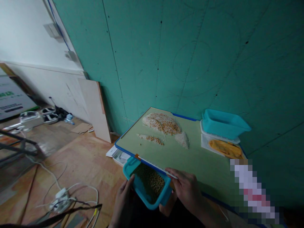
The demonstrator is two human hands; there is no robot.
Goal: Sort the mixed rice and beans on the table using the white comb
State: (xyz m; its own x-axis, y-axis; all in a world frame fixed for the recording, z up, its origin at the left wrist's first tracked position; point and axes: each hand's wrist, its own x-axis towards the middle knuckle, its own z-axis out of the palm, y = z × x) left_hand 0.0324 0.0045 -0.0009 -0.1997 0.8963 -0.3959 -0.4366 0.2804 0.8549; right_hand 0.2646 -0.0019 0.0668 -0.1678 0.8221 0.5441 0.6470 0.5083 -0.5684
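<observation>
A turquoise plastic container [150, 204] hangs below the near edge of the board-topped table [209, 164], with yellow-brown beans [156, 183] inside. My left hand [124, 198] is closed on its left side, thumb over the rim. My right hand [186, 188] pinches a thin white stick [154, 165] with an orange-brown end, which lies along the table's edge above the container. On the tabletop is a large pile of white grains mixed with beans [162, 123]. Nearer to me lies a smaller strip of grains and beans [153, 139]; a patch of white grains [182, 140] is to the right.
At the table's right stands another turquoise container [224, 125] on a white box [205, 141], beside a folded yellow cloth [224, 148]. A pixelated item lies farther right. Behind rises a green wall [142, 47]. Power strip and cables [60, 199] lie on the floor at left.
</observation>
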